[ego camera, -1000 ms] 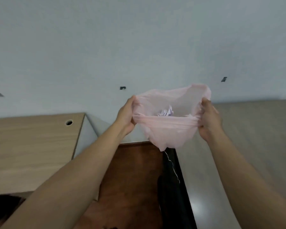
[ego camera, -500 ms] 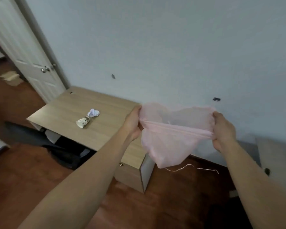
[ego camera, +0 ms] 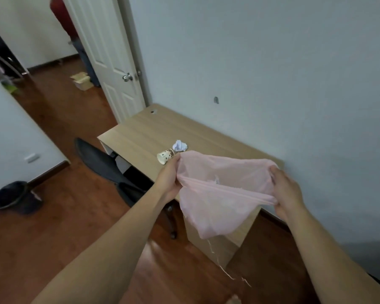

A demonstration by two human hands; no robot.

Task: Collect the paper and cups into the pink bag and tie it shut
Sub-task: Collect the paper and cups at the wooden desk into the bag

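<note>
Over brown floor (ego camera: 53,227), by wooden desk (ego camera: 140,137) — left hand (ego camera: 169,178), right hand (ego camera: 287,194) pinch pink bag (ego camera: 219,207).

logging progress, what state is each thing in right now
pink bag: untied, mouth stretched between both hands
left hand: grips the bag's rim
right hand: grips the bag's rim
paper cup: on its side on the desk
crumpled paper: on the desk, beside the cup
door: open

Pink bag (ego camera: 217,200): thin, translucent, its rim stretched wide between left grip (ego camera: 169,181) and right grip (ego camera: 286,194), body hanging limp. Paper cup (ego camera: 165,156): white, brown-spotted, lying on its side on the tabletop (ego camera: 140,132), just beside a crumpled white paper ball (ego camera: 180,146).
</note>
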